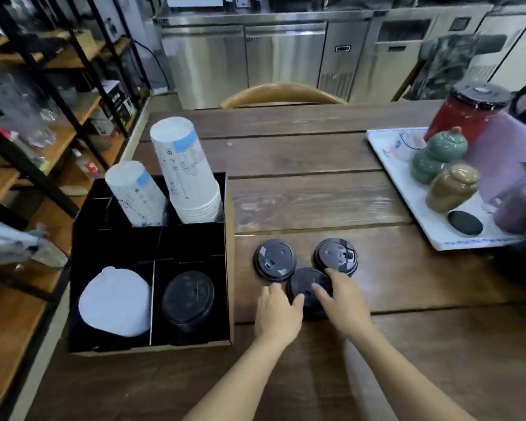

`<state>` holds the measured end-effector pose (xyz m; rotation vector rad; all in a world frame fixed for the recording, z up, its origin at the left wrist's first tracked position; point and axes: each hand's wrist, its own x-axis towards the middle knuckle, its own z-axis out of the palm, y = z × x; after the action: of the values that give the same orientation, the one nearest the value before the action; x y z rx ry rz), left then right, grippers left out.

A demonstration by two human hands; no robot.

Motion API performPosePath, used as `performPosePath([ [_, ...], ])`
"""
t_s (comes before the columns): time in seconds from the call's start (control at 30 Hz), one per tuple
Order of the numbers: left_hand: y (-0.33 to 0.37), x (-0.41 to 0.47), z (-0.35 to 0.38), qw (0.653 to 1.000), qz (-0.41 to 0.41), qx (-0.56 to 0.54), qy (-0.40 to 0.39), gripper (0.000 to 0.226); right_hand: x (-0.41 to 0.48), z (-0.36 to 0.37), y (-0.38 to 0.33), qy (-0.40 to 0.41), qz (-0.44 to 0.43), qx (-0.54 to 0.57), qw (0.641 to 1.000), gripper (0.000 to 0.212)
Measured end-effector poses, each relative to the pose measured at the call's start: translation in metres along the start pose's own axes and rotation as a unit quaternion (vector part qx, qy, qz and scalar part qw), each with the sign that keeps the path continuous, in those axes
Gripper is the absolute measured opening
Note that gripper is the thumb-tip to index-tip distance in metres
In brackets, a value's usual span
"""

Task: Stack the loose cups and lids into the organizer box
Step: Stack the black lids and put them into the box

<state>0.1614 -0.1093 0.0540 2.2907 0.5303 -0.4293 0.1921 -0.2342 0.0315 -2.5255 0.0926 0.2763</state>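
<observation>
Head view: mostly sorted already, judging by the organizer box [230, 268] at the left of the wooden table [316, 189]. 2 stacks of white paper cups, the taller stack [186, 171] and the shorter stack [134, 194], upended in the 2 far compartments, bases up, long axes leaning up and slightly left of vertical. White lids [114, 300] lying in the near-left compartment, black lids [188, 297] piled in the near-right one, flat and dome-up. Middle compartments dark, contents not readable. Left to do: 3 loose black lids on the table just right of the box, clustered in a triangle and touching or nearly so, namely the far-left lid [274, 259], the far-right lid [336, 256] and the near lid [308, 288]. All 3 flat, tops up, round, so no long axis; sip hole of the far-left lid toward the wearer, tab of the far-right lid toward the right. Left hand [278, 314] half-curled, fingertips on the near lid's left edge; right hand [342, 302] spread loosely, fingers on its top and right edge. Touching for certain, whether properly gripped cannot be told. Likely step in hand: gathering this lid for the near-right compartment.
</observation>
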Motion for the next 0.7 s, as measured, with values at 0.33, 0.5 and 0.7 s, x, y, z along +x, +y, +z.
performPosePath([
  [0.33, 0.014, 0.011, 0.034, 0.985, -0.116, -0.105, 0.077, 0.043, 0.009, 0.005, 0.011, -0.039, 0.035, 0.157, 0.986, 0.068],
  [0.5, 0.020, 0.013, 0.030, 0.940, -0.101, -0.320, 0.056, 0.044, 0.019, -0.005, 0.016, -0.086, 0.119, 0.304, 0.941, 0.066],
  [0.7, 0.025, 0.024, 0.008, 0.937, -0.050, -0.346, -0.002, 0.047, 0.022, -0.031, 0.023, -0.138, 0.118, 0.346, 0.921, 0.025],
])
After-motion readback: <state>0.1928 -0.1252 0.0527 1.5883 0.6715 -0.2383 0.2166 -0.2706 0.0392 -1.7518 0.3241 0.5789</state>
